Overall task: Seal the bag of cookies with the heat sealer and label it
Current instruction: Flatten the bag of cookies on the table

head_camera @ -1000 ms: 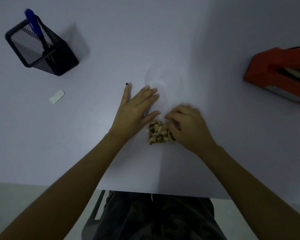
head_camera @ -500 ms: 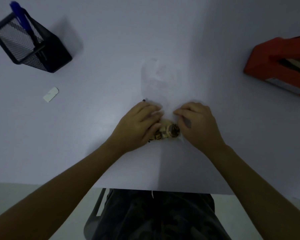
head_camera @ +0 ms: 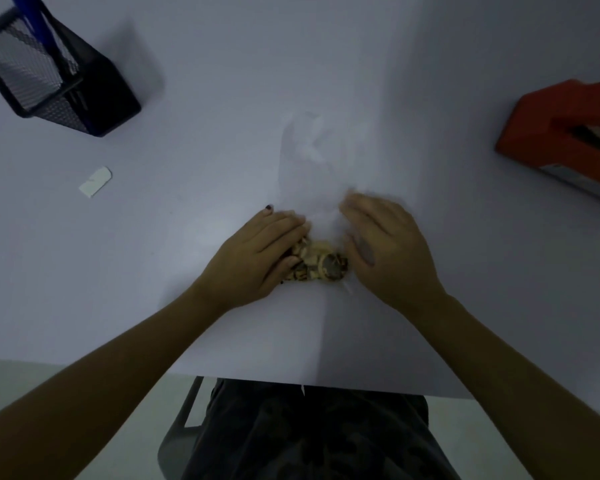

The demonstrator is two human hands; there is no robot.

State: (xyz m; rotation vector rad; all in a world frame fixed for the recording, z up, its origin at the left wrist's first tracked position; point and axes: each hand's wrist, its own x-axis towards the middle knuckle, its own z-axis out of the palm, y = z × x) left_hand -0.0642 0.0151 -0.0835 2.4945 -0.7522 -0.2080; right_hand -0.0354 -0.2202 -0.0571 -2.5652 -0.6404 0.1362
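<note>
cookies (head_camera: 317, 263) bunch between left hand (head_camera: 257, 256) and right hand (head_camera: 388, 251), both cupping the bag (head_camera: 309, 157); film looks light, slippery; contents brittle; better gripped at the empty top beyond the fingers.

Office-type packing station, dimly lit. Indicated by plain white bench (head_camera: 222, 81), black mesh pen holder (head_camera: 59, 77) with blue pen (head_camera: 35, 12) at far left, red heat sealer (head_camera: 568, 133) at right edge, chair frame (head_camera: 181, 420) below bench.

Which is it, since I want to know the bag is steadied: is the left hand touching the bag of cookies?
Touching. The head view shows the left hand with its fingers curled against the cookie end of the bag of cookies, no gap between them.
</note>
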